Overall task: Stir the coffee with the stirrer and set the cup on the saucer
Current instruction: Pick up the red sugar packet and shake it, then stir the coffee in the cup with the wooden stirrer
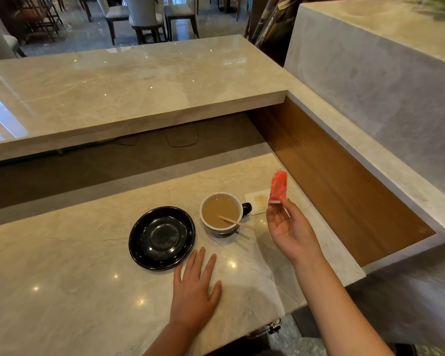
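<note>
A white-lined cup [206, 224] with a dark handle stands on the marble counter, filled with light brown coffee [220, 211]. A wooden stirrer [238, 223] leans in it, its free end pointing right over the rim. An empty black saucer [162, 237] lies just left of the cup, apart from it. My left hand [195, 291] rests flat on the counter below the saucer, fingers apart. My right hand [290, 228] is raised to the right of the cup, pinching a red sachet [278, 186] upright between thumb and fingers.
A pale napkin [258, 201] lies behind the cup. A raised marble ledge [129, 93] runs across the back, with a wood-lined recess [332, 181] and a marble block [370, 73] to the right. Chairs stand beyond the counter.
</note>
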A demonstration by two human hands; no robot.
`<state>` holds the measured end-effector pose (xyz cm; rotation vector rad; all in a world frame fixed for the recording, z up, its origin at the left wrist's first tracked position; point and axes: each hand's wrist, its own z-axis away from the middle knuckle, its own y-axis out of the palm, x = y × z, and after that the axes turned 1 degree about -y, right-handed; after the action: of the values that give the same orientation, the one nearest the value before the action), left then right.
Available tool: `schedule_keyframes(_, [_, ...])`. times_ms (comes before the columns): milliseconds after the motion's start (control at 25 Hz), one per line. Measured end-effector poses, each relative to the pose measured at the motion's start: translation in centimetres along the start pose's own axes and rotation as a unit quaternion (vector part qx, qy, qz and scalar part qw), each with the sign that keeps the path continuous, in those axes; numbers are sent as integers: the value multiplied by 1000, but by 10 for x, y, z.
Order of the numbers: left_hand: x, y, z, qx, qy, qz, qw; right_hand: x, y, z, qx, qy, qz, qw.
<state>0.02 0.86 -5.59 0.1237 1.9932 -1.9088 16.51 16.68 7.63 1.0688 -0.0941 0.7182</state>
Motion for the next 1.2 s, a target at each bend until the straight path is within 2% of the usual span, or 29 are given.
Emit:
schedule_keyframes(120, [-1,-2,0,2,4,0,1000,10,-21,-1,-6,-94,92,991])
schedule_keyframes(240, [0,-3,0,2,8,-6,1000,24,-53,-1,-79,-189,261,943])
schedule_keyframes(320, [-1,-4,-1,1,11,-13,1000,29,-77,-2,-162,-230,385,879])
schedule_keyframes(400, [-2,-5,-1,1,10,-20,1000,28,-95,-4,-203,-281,453,821])
schedule_keyframes(480, [-3,-5,-1,4,6,-21,1000,24,-106,-3,-195,-344,508,765])
schedule_keyframes(560, [-2,-4,-1,13,2,-27,1000,21,-115,-6,-167,-381,617,668])
schedule_keyframes(640, [-2,-4,0,16,2,-32,999,18,-122,-9,-134,-376,729,557])
schedule_keyframes(680, [-2,-4,0,15,3,-30,999,17,-125,-11,-115,-372,760,521])
schedule_keyframes(1040, [-3,-6,0,9,3,-16,1000,11,-133,-11,-16,-380,844,379])
schedule_keyframes(1200, [-4,-7,0,2,8,-11,1000,10,-135,-9,-19,-380,857,348])
